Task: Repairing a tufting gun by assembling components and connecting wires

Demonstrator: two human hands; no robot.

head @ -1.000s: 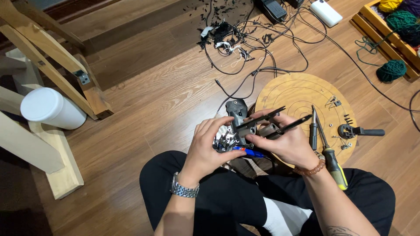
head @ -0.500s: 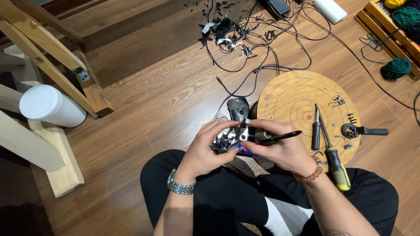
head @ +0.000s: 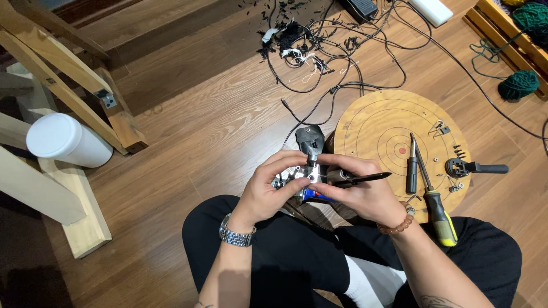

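Both my hands hold a small black and silver mechanical device (head: 311,174) with a blue part underneath, just above my lap. My left hand (head: 273,188) grips its left side, fingers curled over the metal body. My right hand (head: 359,191) grips the right side, and a thin black arm of the device (head: 368,179) sticks out to the right past its fingers. A metal watch sits on my left wrist, a bead bracelet on my right.
A round wooden board (head: 388,134) lies right of my hands with two screwdrivers (head: 425,182), a black handled tool (head: 474,168) and several small screws. Tangled black cables (head: 319,51) lie beyond. A white cylinder (head: 65,140) and wooden frame (head: 68,91) stand left. Green yarn (head: 518,84) is far right.
The device has turned in my hands: the black arms that angled up to the right now lie nearly level. My fingers have closed in over its middle.
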